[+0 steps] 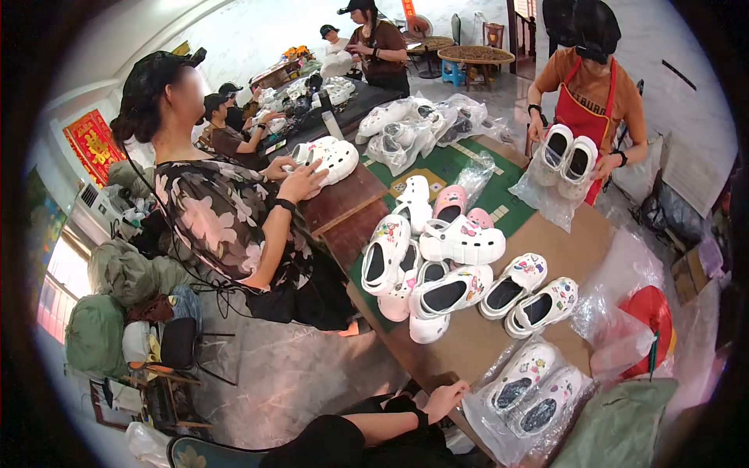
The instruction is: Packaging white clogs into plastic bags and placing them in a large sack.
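Observation:
My left hand (445, 399) comes in from the lower edge on a black-sleeved arm and rests at the near edge of the brown table (468, 343). Its fingers are seen from the back, and whether they hold anything is unclear. Just to its right lies a clear plastic bag with a pair of white clogs with coloured charms (532, 388). Several loose white clogs (449, 292) lie further up the table, with another pair (530, 300) beside them. My right hand is out of sight.
A person in a floral top (226, 218) sits at the left with a hand on white clogs (331, 160). A person in a red apron (585, 109) holds a pair of clogs in a bag. Pink clogs (450, 201), bagged clogs (406, 129), green cloth (624, 425).

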The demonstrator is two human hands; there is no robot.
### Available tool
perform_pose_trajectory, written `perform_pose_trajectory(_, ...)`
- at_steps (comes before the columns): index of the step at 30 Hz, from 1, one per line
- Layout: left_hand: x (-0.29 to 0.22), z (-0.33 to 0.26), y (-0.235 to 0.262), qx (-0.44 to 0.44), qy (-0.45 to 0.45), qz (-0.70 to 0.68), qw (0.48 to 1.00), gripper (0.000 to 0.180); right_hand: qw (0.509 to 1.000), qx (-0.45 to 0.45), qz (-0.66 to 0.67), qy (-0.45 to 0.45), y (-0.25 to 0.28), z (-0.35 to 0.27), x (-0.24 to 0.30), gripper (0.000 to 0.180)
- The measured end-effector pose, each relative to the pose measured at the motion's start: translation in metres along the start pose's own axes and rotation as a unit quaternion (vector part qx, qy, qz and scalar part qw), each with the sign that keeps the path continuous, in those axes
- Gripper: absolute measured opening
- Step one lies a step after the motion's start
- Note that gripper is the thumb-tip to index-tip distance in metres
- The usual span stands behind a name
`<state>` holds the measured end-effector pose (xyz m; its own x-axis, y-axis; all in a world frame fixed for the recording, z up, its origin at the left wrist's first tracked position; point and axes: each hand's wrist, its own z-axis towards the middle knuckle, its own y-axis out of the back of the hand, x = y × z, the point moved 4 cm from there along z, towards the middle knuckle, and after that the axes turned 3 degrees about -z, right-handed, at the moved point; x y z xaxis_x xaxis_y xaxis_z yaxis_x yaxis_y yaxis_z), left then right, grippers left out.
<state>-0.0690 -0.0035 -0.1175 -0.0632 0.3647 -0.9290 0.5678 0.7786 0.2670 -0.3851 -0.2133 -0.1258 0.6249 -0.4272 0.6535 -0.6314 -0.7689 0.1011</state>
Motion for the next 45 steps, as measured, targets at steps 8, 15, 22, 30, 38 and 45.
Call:
perform_pose_trajectory(8, 0.008, -0.012, 0.006, 0.093, 0.078, -0.141, 0.982, 0.014, 1.000, -0.010, -0.020, 0.001, 0.007, 0.007, -0.005, 0.026)
perform_pose_trajectory(15, 0.004, -0.009, 0.015, 0.079, 0.083, -0.143, 0.983, 0.012, 1.000, -0.015, 0.019, 0.018, 0.008, 0.010, -0.010, 0.024)
perform_pose_trajectory(22, 0.054, -0.011, -0.011, 0.279, 0.070, -0.069, 0.955, 0.018, 1.000, -0.012, 0.011, 0.018, 0.010, -0.003, -0.009, 0.022)
perform_pose_trajectory(30, 0.042, 0.018, 0.022, 0.386, 0.230, -0.135, 0.883, 0.022, 0.992, -0.078, 0.039, 0.095, 0.006, 0.026, -0.013, 0.026)
perform_pose_trajectory(38, 0.054, 0.023, 0.033, 0.312, 0.189, -0.092, 0.927, 0.026, 0.986, -0.090, -0.082, 0.110, 0.022, 0.039, -0.019, 0.035)
perform_pose_trajectory(45, 0.049, 0.037, -0.030, 0.335, 0.221, -0.020, 0.916, 0.053, 0.994, -0.028, -0.065, 0.085, -0.018, 0.052, 0.056, 0.079)
